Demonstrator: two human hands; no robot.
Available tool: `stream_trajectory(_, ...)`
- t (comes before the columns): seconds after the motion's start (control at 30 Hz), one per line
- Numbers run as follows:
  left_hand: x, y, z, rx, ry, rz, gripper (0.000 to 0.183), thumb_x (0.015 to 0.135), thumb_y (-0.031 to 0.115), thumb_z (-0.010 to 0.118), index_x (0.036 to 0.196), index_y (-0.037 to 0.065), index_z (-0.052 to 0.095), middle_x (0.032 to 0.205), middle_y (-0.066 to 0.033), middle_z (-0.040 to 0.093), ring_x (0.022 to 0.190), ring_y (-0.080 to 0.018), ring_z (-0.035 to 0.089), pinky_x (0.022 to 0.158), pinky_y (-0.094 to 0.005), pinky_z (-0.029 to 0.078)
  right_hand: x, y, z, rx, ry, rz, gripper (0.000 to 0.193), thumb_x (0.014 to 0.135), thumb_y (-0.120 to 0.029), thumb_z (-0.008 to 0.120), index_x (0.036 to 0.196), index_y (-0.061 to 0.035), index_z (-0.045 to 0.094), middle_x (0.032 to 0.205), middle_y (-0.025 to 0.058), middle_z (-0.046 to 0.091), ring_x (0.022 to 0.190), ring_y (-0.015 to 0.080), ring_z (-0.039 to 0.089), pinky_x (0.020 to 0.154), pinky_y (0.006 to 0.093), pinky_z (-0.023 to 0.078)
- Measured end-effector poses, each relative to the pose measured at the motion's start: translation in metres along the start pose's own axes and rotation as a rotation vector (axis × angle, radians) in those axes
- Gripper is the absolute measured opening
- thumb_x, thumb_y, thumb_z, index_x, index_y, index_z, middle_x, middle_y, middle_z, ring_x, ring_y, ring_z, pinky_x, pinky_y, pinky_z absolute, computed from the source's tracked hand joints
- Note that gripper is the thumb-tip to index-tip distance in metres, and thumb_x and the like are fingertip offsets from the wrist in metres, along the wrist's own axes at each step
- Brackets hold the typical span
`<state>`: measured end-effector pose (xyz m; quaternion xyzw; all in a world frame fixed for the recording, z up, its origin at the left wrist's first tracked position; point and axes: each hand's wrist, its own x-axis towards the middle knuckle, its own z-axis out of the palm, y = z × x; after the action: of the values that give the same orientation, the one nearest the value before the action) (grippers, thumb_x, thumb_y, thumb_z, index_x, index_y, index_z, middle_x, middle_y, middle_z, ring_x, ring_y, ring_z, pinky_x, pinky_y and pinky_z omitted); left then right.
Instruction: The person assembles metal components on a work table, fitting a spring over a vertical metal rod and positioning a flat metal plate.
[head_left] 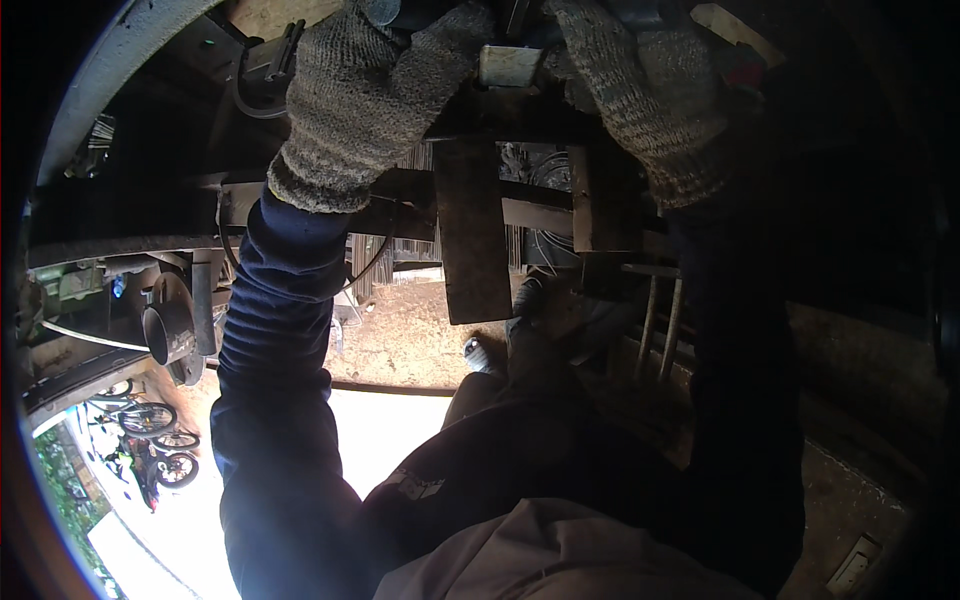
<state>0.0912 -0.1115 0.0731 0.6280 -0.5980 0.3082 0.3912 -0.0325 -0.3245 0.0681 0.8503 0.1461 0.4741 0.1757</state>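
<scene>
Both my hands are raised at the top edge of the view, in grey knitted work gloves. My left hand (365,95) is closed around a dark grey rounded piece (405,14), most of which lies outside the picture. On the other side, my right hand (650,95) curls about something dark, with its fingertips partly cut off and in shadow. A small pale metal block (510,66) with a rectangular face sits between the gloves. Below it, two flat brown bars (472,235) hang down from a dark crosswise beam (405,190).
A wide pipe end (168,332) with a flange is at the left. Metal rails (660,320) stand at the right of my legs. Bicycles (150,425) are outside at the lower left, beside bright ground. Bundled thin rods (410,235) lie beyond the beam.
</scene>
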Motion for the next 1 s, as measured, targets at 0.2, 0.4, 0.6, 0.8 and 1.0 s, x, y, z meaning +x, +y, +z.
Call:
stream_trajectory(0.2,-0.009,-0.011,0.009,0.295,0.039,0.234,0.027,0.095,0.003,0.067,0.122,-0.002,0.066,0.119,-0.0152,0.071,0.105,-0.0269,0.069,0.090,-0.0390,0.056,-0.006,0.004,0.012,-0.010,0.084,-0.015,0.045,0.090,-0.014,0.062,0.134,-0.0057,0.062,0.126,0.0219,0.067,0.110,0.0390,0.067,0.098,0.0595,0.051)
stream_trajectory(0.4,-0.011,-0.018,0.005,0.331,0.001,0.222,0.031,0.094,0.007,0.069,0.125,0.003,0.068,0.118,-0.0145,0.072,0.103,-0.0273,0.071,0.089,-0.0394,0.058,-0.009,0.001,0.012,-0.021,0.083,-0.015,0.046,0.090,-0.017,0.064,0.134,-0.0054,0.061,0.124,0.0217,0.067,0.108,0.0398,0.067,0.098,0.0614,0.051)
stream_trajectory(0.6,-0.012,-0.006,0.000,-0.238,-0.104,-0.307,0.031,0.094,0.011,0.071,0.123,0.004,0.069,0.117,-0.0146,0.074,0.103,-0.0272,0.073,0.086,-0.0367,0.059,-0.013,0.001,0.011,-0.030,0.117,-0.038,0.044,0.091,-0.018,0.064,0.133,-0.0063,0.061,0.123,0.0215,0.067,0.107,0.0398,0.068,0.097,0.0630,0.051)
stream_trajectory(0.8,0.003,-0.013,0.002,0.450,0.039,0.427,0.033,0.092,0.002,0.068,0.125,0.002,0.066,0.117,-0.0177,0.070,0.100,-0.0319,0.070,0.088,-0.0416,0.057,-0.004,-0.004,-0.005,-0.016,-0.041,-0.024,0.041,0.094,-0.022,0.065,0.132,-0.0071,0.062,0.122,0.0207,0.068,0.107,0.0391,0.067,0.097,0.0628,0.051)
stream_trajectory(1.0,-0.013,0.001,0.013,0.131,0.075,-0.094,0.026,0.095,0.010,0.068,0.119,-0.001,0.068,0.114,-0.0169,0.073,0.096,-0.0267,0.072,0.082,-0.0340,0.058,0.020,-0.022,-0.017,0.608,-0.061,0.188,0.038,0.096,-0.025,0.063,0.129,-0.0066,0.065,0.122,0.0203,0.068,0.107,0.0382,0.068,0.099,0.0621,0.050)
